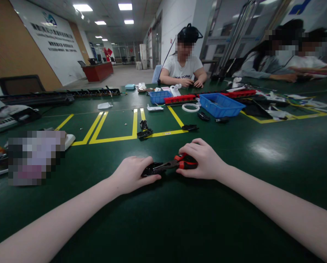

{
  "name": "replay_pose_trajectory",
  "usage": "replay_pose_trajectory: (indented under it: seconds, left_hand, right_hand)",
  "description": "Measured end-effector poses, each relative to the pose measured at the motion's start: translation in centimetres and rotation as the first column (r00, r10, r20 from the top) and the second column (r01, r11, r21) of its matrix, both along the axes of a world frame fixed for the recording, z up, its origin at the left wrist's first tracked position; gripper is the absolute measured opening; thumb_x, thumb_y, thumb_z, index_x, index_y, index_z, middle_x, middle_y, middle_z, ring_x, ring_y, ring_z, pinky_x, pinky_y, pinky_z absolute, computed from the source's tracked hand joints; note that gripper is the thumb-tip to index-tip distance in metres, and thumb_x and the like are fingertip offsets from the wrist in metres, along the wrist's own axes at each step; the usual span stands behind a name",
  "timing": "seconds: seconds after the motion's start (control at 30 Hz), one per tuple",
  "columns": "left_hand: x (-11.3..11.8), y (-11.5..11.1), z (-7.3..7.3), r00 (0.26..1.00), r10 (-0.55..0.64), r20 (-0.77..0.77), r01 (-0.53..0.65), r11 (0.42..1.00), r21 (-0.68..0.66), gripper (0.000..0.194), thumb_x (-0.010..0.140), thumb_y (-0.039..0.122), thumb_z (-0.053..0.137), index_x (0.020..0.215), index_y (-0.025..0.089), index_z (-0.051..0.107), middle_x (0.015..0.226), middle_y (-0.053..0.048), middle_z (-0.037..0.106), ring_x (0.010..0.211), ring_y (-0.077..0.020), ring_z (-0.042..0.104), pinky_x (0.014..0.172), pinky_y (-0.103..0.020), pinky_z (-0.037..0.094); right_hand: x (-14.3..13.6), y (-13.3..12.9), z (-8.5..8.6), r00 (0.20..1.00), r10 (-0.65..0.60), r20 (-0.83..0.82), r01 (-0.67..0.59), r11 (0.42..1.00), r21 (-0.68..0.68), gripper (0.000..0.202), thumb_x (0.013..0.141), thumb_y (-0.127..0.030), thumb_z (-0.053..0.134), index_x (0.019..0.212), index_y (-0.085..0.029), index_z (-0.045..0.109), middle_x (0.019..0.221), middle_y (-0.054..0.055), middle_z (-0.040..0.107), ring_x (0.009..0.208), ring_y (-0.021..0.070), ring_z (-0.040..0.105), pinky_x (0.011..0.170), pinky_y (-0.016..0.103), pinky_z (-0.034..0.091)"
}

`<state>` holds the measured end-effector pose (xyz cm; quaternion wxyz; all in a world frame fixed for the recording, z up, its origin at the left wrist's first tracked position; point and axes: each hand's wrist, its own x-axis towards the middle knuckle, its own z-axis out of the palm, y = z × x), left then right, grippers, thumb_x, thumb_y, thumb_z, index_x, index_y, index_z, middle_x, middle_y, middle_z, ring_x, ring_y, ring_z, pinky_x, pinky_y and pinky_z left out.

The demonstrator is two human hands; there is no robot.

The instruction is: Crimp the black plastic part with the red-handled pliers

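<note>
My left hand [134, 173] is closed around a small black plastic part [151, 169] just above the green table. From the right, my right hand [204, 160] grips a pair of pliers [187, 164] by its red and black handles. The dark jaws of the pliers reach left onto the black part; whether they pinch it I cannot tell. Beyond my hands lie more black plastic pieces [145, 133], and another black piece [190, 127] rests on the yellow tape line.
Blue bins [221, 105] stand across the green table [163, 226], near a roll of white tape [190, 107] and a red strip [180, 99]. A pixelated object [37, 157] lies at left. A person [183, 65] sits opposite; others sit at far right.
</note>
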<state>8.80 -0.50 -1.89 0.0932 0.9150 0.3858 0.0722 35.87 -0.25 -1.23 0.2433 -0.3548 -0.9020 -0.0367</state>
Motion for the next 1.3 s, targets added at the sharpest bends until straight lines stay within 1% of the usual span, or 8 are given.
replay_pose_trajectory:
  seconds: [0.23, 0.37, 0.53, 0.7, 0.93, 1.0, 1.13, 1.3]
  left_hand:
    - [-0.01, 0.06, 0.13, 1.0, 0.001, 0.007, -0.001, 1.0, 0.003, 0.043, 0.089, 0.062, 0.043, 0.088, 0.021, 0.051, 0.074, -0.001, 0.061, 0.063, -0.0172, 0.056, 0.055, -0.026, 0.034]
    - [-0.02, 0.09, 0.21, 1.0, -0.011, 0.019, 0.011, 1.0, 0.015, 0.042, 0.09, 0.062, 0.045, 0.087, 0.021, 0.051, 0.074, 0.0, 0.061, 0.062, -0.0166, 0.056, 0.055, -0.025, 0.034]
    - [0.0, 0.16, 0.28, 0.999, -0.022, 0.024, 0.022, 0.999, 0.029, 0.041, 0.089, 0.062, 0.045, 0.088, 0.021, 0.05, 0.075, 0.0, 0.061, 0.062, -0.0162, 0.056, 0.055, -0.025, 0.033]
    - [-0.05, 0.28, 0.42, 1.0, -0.027, 0.016, 0.026, 0.999, 0.019, 0.043, 0.09, 0.063, 0.044, 0.089, 0.02, 0.051, 0.076, 0.0, 0.062, 0.061, -0.0156, 0.057, 0.056, -0.026, 0.034]
    - [-0.05, 0.29, 0.36, 1.0, -0.025, 0.014, 0.024, 0.999, 0.035, 0.043, 0.09, 0.063, 0.044, 0.088, 0.02, 0.05, 0.075, 0.0, 0.062, 0.062, -0.0158, 0.056, 0.055, -0.026, 0.032]
    - [-0.03, 0.3, 0.28, 0.999, -0.029, 0.016, 0.028, 0.999, 0.036, 0.043, 0.09, 0.063, 0.044, 0.088, 0.021, 0.05, 0.075, 0.0, 0.061, 0.062, -0.0159, 0.056, 0.055, -0.025, 0.032]
    - [-0.03, 0.29, 0.23, 1.0, -0.023, 0.02, 0.023, 0.999, 0.035, 0.042, 0.09, 0.062, 0.044, 0.089, 0.021, 0.05, 0.074, 0.0, 0.061, 0.062, -0.0159, 0.056, 0.056, -0.025, 0.033]
    - [-0.06, 0.24, 0.58, 1.0, -0.028, 0.002, 0.028, 0.999, 0.04, 0.044, 0.09, 0.064, 0.042, 0.089, 0.02, 0.05, 0.076, 0.0, 0.062, 0.062, -0.0162, 0.057, 0.054, -0.026, 0.032]
  right_hand:
    - [0.23, 0.31, -0.13, 1.0, 0.015, -0.01, -0.015, 1.0, 0.022, 0.039, 0.076, -0.051, 0.065, 0.098, -0.019, 0.06, 0.092, 0.007, 0.07, 0.085, 0.0226, 0.064, 0.085, 0.041, 0.041]
    - [0.26, 0.37, -0.19, 0.999, 0.022, 0.027, -0.023, 0.999, 0.044, 0.04, 0.076, -0.052, 0.065, 0.096, -0.019, 0.06, 0.09, 0.007, 0.07, 0.082, 0.0219, 0.064, 0.085, 0.041, 0.041]
    - [0.24, 0.49, -0.28, 0.997, 0.035, 0.07, -0.039, 0.998, 0.057, 0.039, 0.077, -0.051, 0.064, 0.096, -0.018, 0.059, 0.088, 0.007, 0.07, 0.076, 0.0211, 0.063, 0.079, 0.04, 0.043]
    - [0.33, 0.73, -0.54, 0.997, 0.034, 0.07, -0.039, 0.996, 0.081, 0.04, 0.075, -0.051, 0.064, 0.099, -0.019, 0.059, 0.09, 0.008, 0.071, 0.078, 0.0226, 0.064, 0.082, 0.043, 0.042]
    - [0.2, 0.68, -0.6, 0.995, 0.029, 0.091, -0.039, 0.993, 0.114, 0.041, 0.076, -0.051, 0.064, 0.098, -0.018, 0.059, 0.089, 0.009, 0.07, 0.077, 0.0228, 0.064, 0.08, 0.042, 0.043]
    - [0.19, 0.69, -0.53, 0.995, 0.026, 0.092, -0.036, 0.994, 0.104, 0.041, 0.076, -0.052, 0.064, 0.098, -0.017, 0.059, 0.088, 0.009, 0.07, 0.078, 0.0229, 0.064, 0.077, 0.04, 0.045]
    - [0.29, 0.74, -0.32, 0.997, 0.008, 0.082, -0.009, 1.0, 0.018, 0.041, 0.077, -0.052, 0.063, 0.098, -0.018, 0.059, 0.09, 0.009, 0.069, 0.076, 0.0219, 0.064, 0.065, 0.034, 0.049]
    - [0.62, 0.89, -0.44, 0.999, 0.017, 0.042, -0.016, 1.0, -0.01, 0.041, 0.073, -0.053, 0.066, 0.1, -0.021, 0.06, 0.091, 0.009, 0.069, 0.075, 0.024, 0.066, 0.061, 0.037, 0.053]
